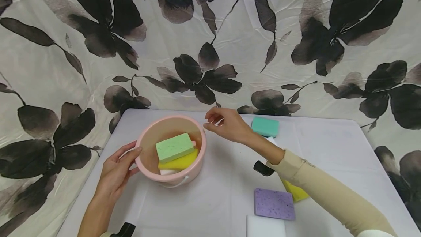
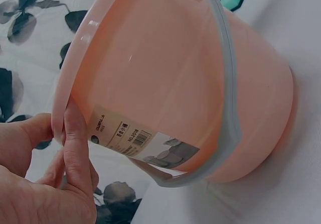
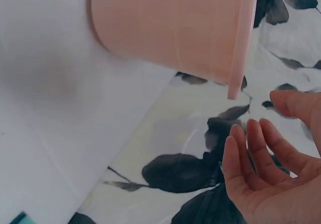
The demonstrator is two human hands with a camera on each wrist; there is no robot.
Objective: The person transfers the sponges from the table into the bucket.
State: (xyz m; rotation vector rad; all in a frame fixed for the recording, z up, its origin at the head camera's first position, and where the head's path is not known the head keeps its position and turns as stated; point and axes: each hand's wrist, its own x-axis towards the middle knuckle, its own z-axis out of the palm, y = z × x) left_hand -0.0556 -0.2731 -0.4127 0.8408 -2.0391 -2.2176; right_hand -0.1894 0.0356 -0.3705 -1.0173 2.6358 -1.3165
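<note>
A pink bucket [image 1: 196, 167] stands on the white-covered table, left of the middle. My left hand [image 1: 113, 175] grips its rim, thumb on one side and fingers on the other, as the left wrist view [image 2: 70, 169] shows. Inside lie a light green sponge [image 1: 174, 147], a yellow sponge [image 1: 180, 162] under it, and partly hidden pink and white pieces. Just off the bucket's right rim hovers my right hand [image 1: 228, 125], its fingers loosely bent and nothing in them. A label [image 2: 143, 138] and a pale handle [image 2: 229, 83] show on the bucket's side.
Right of the bucket, a teal sponge [image 1: 265, 126] lies at the back. Nearer are a purple sponge [image 1: 274, 204], a white sponge [image 1: 265, 226] and a yellow piece [image 1: 297, 192] partly under my right sleeve. A floral cloth [image 1: 250, 46] hangs behind the table.
</note>
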